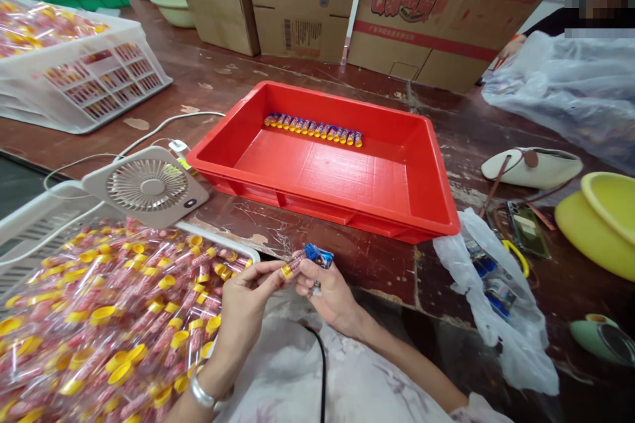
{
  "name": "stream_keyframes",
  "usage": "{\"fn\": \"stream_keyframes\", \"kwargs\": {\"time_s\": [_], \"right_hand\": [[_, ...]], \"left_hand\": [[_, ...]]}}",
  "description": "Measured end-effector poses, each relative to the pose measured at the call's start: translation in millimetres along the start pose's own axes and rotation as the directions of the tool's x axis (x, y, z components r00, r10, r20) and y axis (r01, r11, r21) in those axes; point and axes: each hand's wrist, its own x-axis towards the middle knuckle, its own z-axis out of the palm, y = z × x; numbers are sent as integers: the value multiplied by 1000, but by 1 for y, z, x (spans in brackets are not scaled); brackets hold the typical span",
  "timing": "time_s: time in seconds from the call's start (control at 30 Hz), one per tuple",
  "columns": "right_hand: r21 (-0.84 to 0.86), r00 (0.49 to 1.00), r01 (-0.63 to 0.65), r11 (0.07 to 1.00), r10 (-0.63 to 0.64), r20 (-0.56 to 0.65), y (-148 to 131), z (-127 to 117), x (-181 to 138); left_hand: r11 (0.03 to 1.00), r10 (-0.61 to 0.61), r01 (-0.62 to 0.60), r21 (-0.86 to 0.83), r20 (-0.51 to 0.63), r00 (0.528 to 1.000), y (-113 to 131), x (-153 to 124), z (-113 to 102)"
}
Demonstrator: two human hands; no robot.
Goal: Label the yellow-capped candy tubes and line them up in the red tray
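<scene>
My left hand (248, 297) pinches a small clear candy tube (291, 267) by its yellow-capped end, low in front of the red tray. Closed around several blue printed wrappers (321, 256), my right hand (333, 294) meets the tube's other end, where blue film shows. My fingers hide how far the film covers the tube. Inside the red tray (322, 201), a row of blue-topped tubes (312, 128) lies along the far wall. To my left, a white basket (251, 252) is heaped with pink-filled, yellow-capped tubes (149, 297).
A small fan (151, 186) with a white cable stands between basket and tray. A second crate (119, 73) of tubes is at far left. Cardboard boxes (302, 33) line the back. At right are a plastic bag (516, 317) of blue wrappers, a yellow basin (575, 225) and a phone (530, 228).
</scene>
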Motion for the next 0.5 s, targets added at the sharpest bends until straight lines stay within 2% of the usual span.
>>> {"fn": "stream_keyframes", "kwargs": {"time_s": [0.37,0.43,0.5], "right_hand": [[-5,1000,6,1000,-6,-4,0,-1,1],[2,1000,-2,1000,2,-17,0,-1,1],[3,999,-6,1000,7,-33,-1,0,1]], "left_hand": [[999,-21,21,-47,1,1000,-6,4,1],[996,-50,52,-74,29,998,-4,4,0],[985,-76,92,-143,110,991,-1,4,-2]]}}
